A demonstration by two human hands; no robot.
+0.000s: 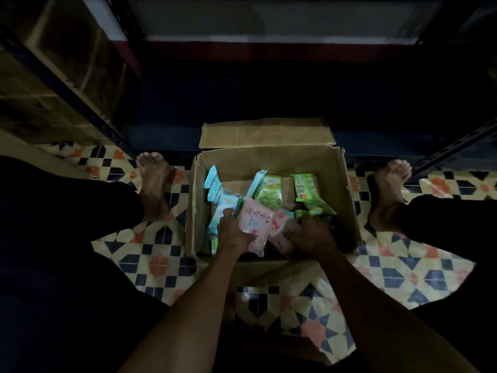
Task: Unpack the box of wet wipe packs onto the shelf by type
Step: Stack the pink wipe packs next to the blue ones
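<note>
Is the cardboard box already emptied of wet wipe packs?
No: the cardboard box holds green packs, blue packs and pink packs, with both hands on the pink ones.

Single head-worn wide-angle view, looking steeply down from close above: open cardboard box [274,160] at frame centre, tiled floor [150,254] beneath, dark shelf [269,84] across the top, forearms entering from the bottom edge.
</note>
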